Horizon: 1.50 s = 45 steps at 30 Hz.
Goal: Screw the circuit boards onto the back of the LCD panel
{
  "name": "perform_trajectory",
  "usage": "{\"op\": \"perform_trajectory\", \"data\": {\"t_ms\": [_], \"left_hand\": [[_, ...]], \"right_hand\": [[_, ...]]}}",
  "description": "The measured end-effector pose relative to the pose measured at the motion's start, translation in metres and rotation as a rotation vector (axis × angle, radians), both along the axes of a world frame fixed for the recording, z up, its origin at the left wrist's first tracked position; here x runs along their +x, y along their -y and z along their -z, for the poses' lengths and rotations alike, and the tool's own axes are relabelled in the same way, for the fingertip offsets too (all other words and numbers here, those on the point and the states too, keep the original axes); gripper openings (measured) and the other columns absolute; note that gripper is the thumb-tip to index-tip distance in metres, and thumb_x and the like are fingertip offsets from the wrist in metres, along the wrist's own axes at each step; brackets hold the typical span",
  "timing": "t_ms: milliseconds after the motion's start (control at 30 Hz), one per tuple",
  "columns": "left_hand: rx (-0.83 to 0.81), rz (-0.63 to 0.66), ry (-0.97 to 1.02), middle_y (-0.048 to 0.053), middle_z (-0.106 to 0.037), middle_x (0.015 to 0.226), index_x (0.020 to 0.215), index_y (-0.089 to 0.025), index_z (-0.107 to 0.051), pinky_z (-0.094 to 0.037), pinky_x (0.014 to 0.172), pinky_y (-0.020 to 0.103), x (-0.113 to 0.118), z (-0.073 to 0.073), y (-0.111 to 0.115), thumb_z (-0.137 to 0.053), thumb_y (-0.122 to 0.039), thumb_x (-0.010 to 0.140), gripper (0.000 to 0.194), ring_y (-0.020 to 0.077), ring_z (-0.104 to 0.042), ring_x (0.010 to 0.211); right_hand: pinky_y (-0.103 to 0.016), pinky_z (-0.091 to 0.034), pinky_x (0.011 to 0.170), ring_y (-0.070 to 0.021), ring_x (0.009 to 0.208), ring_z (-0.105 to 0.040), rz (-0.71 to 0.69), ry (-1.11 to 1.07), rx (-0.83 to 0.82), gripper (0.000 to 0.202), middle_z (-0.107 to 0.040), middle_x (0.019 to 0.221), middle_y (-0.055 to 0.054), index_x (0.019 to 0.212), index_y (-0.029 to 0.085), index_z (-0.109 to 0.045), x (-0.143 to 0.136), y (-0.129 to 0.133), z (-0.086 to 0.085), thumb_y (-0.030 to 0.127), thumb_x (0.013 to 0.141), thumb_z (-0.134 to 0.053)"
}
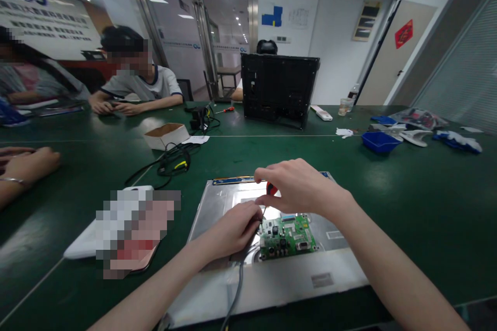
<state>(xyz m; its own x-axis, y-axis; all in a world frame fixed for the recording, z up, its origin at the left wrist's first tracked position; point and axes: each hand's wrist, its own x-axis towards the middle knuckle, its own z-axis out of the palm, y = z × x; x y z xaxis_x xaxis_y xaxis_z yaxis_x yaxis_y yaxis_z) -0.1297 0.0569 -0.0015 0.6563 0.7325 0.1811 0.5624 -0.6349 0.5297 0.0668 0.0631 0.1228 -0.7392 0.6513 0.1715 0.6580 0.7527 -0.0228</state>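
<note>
A flat silver display panel (279,282) lies face down in front of me, with a green circuit board (289,238) on its back. In my right hand (298,186) is a screwdriver (271,190) with a red and black handle, its shaft slanting down to the board's upper left corner. My left hand (243,222) rests at that corner, fingers curled together near the screwdriver tip; what they pinch is hidden. A grey cable (239,289) runs from under my left hand over the panel's near edge.
Phones (135,232) lie left of the panel. Beyond are black cables (173,163), an open cardboard box (166,136) and an upright black monitor (279,88). A blue tray (379,142) and gloves (458,140) lie at right. Other people sit at the left and behind the monitor.
</note>
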Motion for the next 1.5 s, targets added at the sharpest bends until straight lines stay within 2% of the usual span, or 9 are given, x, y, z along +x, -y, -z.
{"op": "perform_trajectory", "data": {"t_ms": [100, 200, 433, 567, 700, 1000, 1233, 1367, 1500], "left_hand": [[0.000, 0.017, 0.008, 0.006, -0.061, 0.090, 0.091, -0.019, -0.054, -0.044, 0.071, 0.033, -0.0007, 0.0045, -0.0027, -0.043, -0.016, 0.089, 0.011, 0.0202, -0.053, 0.078], [0.001, 0.019, 0.003, 0.006, -0.061, 0.090, 0.090, -0.019, -0.053, -0.044, 0.070, 0.033, -0.0006, 0.0049, -0.0030, -0.043, -0.017, 0.090, 0.011, 0.0201, -0.053, 0.077], [0.018, 0.001, -0.014, 0.006, -0.061, 0.088, 0.086, -0.019, -0.052, -0.042, 0.067, 0.031, -0.0002, 0.0028, -0.0016, -0.044, -0.017, 0.089, 0.009, 0.0198, -0.053, 0.077], [0.004, 0.002, -0.010, 0.006, -0.061, 0.091, 0.091, -0.018, -0.054, -0.044, 0.072, 0.033, -0.0009, 0.0075, -0.0037, -0.043, -0.018, 0.091, 0.011, 0.0199, -0.054, 0.079], [-0.005, 0.006, -0.019, 0.006, -0.062, 0.091, 0.091, -0.018, -0.054, -0.044, 0.072, 0.032, -0.0011, 0.0097, -0.0049, -0.043, -0.016, 0.090, 0.011, 0.0200, -0.054, 0.079], [0.028, -0.030, -0.035, 0.003, -0.061, 0.086, 0.083, -0.018, -0.054, -0.044, 0.070, 0.029, 0.0001, 0.0043, -0.0025, -0.045, -0.013, 0.089, 0.012, 0.0181, -0.055, 0.077], [0.030, -0.020, -0.032, 0.003, -0.064, 0.090, 0.088, -0.018, -0.056, -0.045, 0.073, 0.031, -0.0011, 0.0096, -0.0065, -0.049, -0.012, 0.090, 0.010, 0.0185, -0.057, 0.080], [0.038, -0.035, -0.036, 0.003, -0.063, 0.088, 0.084, -0.018, -0.056, -0.045, 0.072, 0.030, 0.0002, 0.0086, -0.0044, -0.048, -0.011, 0.090, 0.012, 0.0177, -0.057, 0.078], [0.055, -0.045, -0.067, 0.002, -0.063, 0.087, 0.083, -0.018, -0.057, -0.045, 0.071, 0.029, 0.0015, 0.0090, -0.0054, -0.049, -0.011, 0.089, 0.012, 0.0177, -0.057, 0.078]], "right_hand": [[-0.028, -0.028, 0.055, -0.0167, 0.078, -0.062, -0.049, -0.040, -0.048, 0.023, -0.068, 0.103, -0.005, 0.107, 0.019, -0.054, 0.0026, 0.0046, -0.0027, 0.025, 0.085, -0.058], [-0.028, -0.027, 0.054, -0.0152, 0.074, -0.061, -0.027, -0.030, -0.056, 0.024, -0.069, 0.101, -0.005, 0.107, 0.018, -0.052, 0.0015, 0.0058, -0.0033, 0.017, 0.083, -0.055], [-0.028, -0.020, 0.051, -0.0184, 0.072, -0.063, 0.043, 0.036, 0.032, 0.025, -0.071, 0.087, -0.003, 0.105, 0.020, -0.055, -0.0038, 0.0019, -0.0002, 0.040, 0.091, -0.057], [-0.028, -0.025, 0.052, -0.0178, 0.079, -0.063, -0.040, -0.021, -0.025, 0.026, -0.069, 0.102, -0.005, 0.110, 0.019, -0.053, -0.0007, 0.0044, -0.0006, 0.028, 0.086, -0.060], [-0.028, -0.025, 0.051, -0.0163, 0.074, -0.062, -0.023, -0.018, -0.020, 0.027, -0.069, 0.101, -0.004, 0.110, 0.018, -0.052, -0.0011, 0.0039, 0.0013, 0.019, 0.084, -0.056], [-0.028, -0.019, 0.049, -0.0177, 0.064, -0.062, 0.117, 0.033, 0.068, 0.020, -0.070, 0.078, -0.004, 0.102, 0.020, -0.056, -0.0064, -0.0015, 0.0050, 0.037, 0.092, -0.054], [-0.027, -0.027, 0.054, -0.0179, 0.081, -0.063, -0.022, -0.039, -0.059, 0.025, -0.068, 0.103, -0.005, 0.109, 0.019, -0.055, -0.0002, 0.0016, 0.0012, 0.026, 0.085, -0.059], [-0.027, -0.028, 0.054, -0.0172, 0.079, -0.063, -0.017, -0.029, -0.064, 0.027, -0.069, 0.103, -0.004, 0.111, 0.020, -0.053, 0.0017, -0.0004, 0.0028, 0.017, 0.084, -0.055], [-0.028, -0.024, 0.053, -0.0193, 0.077, -0.065, 0.049, -0.004, -0.004, 0.023, -0.072, 0.097, -0.005, 0.111, 0.019, -0.052, -0.0024, -0.0015, 0.0043, 0.026, 0.089, -0.056]]}}
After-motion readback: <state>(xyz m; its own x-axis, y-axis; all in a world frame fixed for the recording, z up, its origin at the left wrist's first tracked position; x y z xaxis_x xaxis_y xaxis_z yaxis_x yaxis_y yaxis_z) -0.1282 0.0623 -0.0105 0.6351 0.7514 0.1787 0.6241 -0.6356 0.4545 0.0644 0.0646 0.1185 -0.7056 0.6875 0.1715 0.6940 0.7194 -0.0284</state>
